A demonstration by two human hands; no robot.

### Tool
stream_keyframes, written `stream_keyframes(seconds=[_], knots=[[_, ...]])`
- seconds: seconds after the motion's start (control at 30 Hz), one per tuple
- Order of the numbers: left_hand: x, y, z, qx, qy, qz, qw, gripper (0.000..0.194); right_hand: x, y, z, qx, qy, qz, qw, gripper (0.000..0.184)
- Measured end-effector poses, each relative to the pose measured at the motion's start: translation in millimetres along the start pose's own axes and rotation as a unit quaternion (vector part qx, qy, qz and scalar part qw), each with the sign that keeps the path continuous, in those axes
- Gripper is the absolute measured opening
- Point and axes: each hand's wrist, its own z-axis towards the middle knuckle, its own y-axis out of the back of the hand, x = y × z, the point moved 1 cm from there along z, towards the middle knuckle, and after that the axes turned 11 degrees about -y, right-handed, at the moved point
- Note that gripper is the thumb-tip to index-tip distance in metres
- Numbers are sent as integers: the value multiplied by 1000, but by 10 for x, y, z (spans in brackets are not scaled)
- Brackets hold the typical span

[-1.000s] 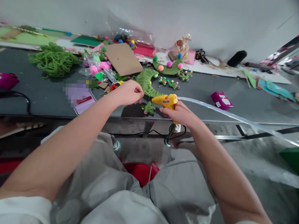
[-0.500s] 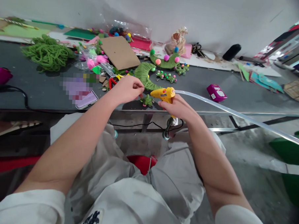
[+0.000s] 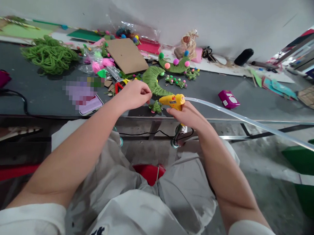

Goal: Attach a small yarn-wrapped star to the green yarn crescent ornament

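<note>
My right hand point(image 3: 189, 116) grips a yellow glue gun point(image 3: 172, 101) with a long clear glue stick point(image 3: 250, 123) trailing out to the right. The gun's nozzle points left at my left hand point(image 3: 134, 94), whose fingers are pinched on something small that I cannot make out. Just below the nozzle a small green yarn piece with pompoms point(image 3: 155, 106) lies at the front edge of the dark table point(image 3: 43, 95). A green yarn-wrapped crescent point(image 3: 153, 81) lies right behind both hands.
A heap of green yarn point(image 3: 49, 55), a cardboard sheet point(image 3: 126, 55), a second crescent with pompoms point(image 3: 175, 64), a phone point(image 3: 91, 105), a magenta box point(image 3: 227, 99) and paper scraps crowd the table. A black cord point(image 3: 151, 133) hangs below the edge.
The view has shifted a little; both hands stay close together at the table's front edge, the glue gun's nozzle kept near the left fingertips.
</note>
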Motion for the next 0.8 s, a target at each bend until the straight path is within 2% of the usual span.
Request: stream_keyframes(seconds=[0.13,0.63,0.8], knots=[[12,-13,3,1,2,-4,1000,13,2,8,4,2,-6,-1,1000,30],[78,-56,10,5,-11,23,1000,26,26,5,27,8,-9,-18,1000,38],[54,-46,-3,4,-19,26,999,26,43,19,16,4,-20,-20,1000,34]])
